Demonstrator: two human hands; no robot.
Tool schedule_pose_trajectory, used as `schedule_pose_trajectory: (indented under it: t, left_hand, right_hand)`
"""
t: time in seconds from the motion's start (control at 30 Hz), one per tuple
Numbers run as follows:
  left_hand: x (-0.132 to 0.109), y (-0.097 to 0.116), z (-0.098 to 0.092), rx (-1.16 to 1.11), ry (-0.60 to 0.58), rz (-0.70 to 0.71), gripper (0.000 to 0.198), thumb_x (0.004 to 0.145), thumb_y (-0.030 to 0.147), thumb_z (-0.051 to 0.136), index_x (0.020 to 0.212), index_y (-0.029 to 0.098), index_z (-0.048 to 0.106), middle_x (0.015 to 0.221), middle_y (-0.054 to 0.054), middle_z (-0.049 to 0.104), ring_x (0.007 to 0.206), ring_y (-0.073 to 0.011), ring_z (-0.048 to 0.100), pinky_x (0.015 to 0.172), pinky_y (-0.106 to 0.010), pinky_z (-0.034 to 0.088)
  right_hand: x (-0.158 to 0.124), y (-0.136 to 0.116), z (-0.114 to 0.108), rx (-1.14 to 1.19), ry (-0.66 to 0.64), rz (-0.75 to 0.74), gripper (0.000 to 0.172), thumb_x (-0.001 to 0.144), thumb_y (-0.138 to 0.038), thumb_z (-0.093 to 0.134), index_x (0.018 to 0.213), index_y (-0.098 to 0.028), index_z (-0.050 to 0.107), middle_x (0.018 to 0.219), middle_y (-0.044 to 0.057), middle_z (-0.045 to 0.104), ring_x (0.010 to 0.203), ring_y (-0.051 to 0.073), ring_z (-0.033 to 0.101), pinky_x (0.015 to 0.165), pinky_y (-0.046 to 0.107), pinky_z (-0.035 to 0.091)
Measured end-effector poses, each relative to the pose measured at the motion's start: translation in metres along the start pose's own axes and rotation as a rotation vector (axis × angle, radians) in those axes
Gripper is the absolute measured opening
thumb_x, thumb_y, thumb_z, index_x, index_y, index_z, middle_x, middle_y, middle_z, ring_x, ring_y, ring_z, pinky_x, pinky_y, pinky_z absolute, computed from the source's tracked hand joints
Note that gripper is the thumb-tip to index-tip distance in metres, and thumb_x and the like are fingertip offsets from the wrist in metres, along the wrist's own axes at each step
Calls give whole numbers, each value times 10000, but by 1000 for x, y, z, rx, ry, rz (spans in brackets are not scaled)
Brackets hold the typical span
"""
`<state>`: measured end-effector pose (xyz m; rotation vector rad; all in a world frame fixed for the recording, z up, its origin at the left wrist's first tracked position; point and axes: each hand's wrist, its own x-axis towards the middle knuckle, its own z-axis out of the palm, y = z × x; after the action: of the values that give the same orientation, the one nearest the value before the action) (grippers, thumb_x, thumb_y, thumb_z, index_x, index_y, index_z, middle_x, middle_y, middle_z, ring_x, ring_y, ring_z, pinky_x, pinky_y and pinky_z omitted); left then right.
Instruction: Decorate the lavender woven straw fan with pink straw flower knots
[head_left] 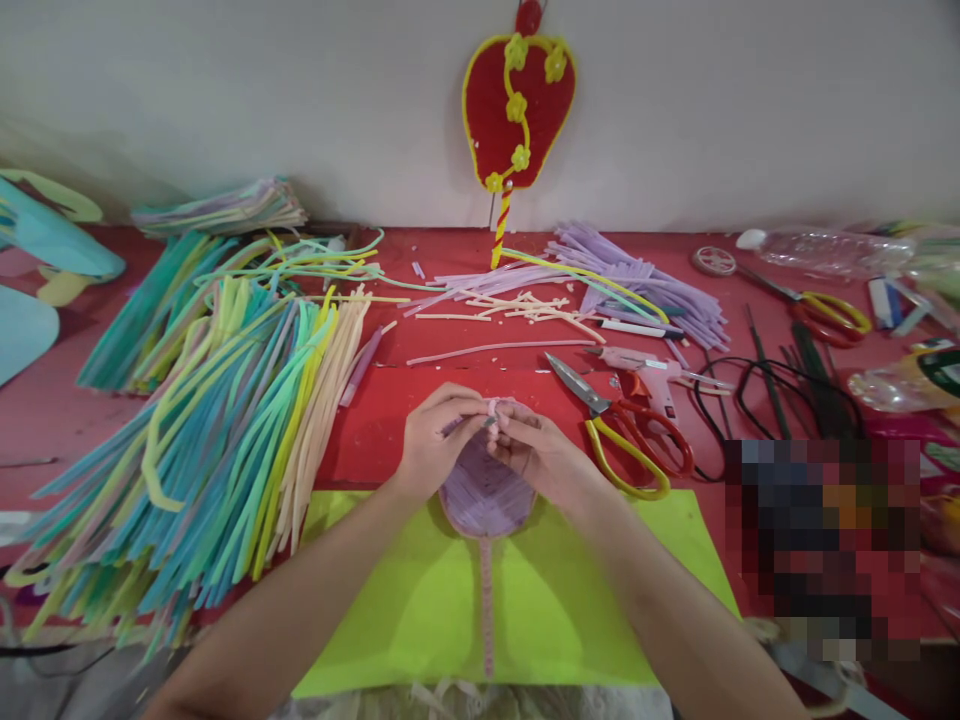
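Through the head camera I see my left hand (pixel 439 438) and right hand (pixel 538 455) meeting at the top rim of a purple fan (pixel 486 500), fingertips pinched shut on its edge. The fan lies flat on a green sheet (pixel 600 600) on the red desk (pixel 450 352), handle toward me, probably for steadiness. Scissors (pixel 626 440) and a glue gun (pixel 646 368) lie near the right hand. The only container, a plastic bottle (pixel 825 250), lies on its side; I cannot tell its contents.

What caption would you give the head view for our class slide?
Left hand and right hand pinch the top of a lilac fan over a green sheet, beside scissors and pastel strips.
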<state>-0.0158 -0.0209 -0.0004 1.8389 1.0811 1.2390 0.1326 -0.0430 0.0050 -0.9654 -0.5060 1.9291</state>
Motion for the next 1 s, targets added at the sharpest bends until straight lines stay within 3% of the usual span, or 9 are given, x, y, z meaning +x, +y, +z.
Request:
schedule_pose_trajectory:
  t: [0.23,0.4,0.67,0.87,1.0]
  left_hand:
    - [-4,1,9,37,37,6,163,853,292,516,762,181,593,807,-37,596,787,-139,566,738,-274,467]
    - [-2,-1,10,-157,42,-79,116,816,285,579,765,183,602,813,-23,583,784,-124,553,746,-262,456]
    - [3,-13,9,-566,-147,-328,234,792,396,592,739,168,589,792,-18,552,721,-115,543,710,-264,459]
    - [7,-17,1,-650,-311,-379,256,755,424,632,782,169,632,823,-31,573,757,-122,563,758,-272,449]
    - [11,-14,-5,-686,-402,-410,217,739,381,664,747,166,642,771,-19,558,732,-118,570,744,-273,448]
  right_hand:
    - [0,4,1,-12,8,-43,171,651,-311,735,722,-196,630,678,-21,572,636,86,541,669,225,493]
    - [-3,3,5,-3,71,-117,175,630,-315,752,706,-193,651,695,-21,581,657,81,538,689,215,482]
    - [-6,-2,6,-240,153,-278,204,640,-362,738,728,-197,657,697,2,641,679,121,573,747,292,472]
    - [-7,-6,2,-408,184,-348,202,665,-379,713,742,-202,656,727,11,667,700,134,600,756,307,467]
    - [-7,-9,1,-391,160,-291,215,623,-373,738,714,-203,644,687,-4,658,669,129,603,745,307,473]
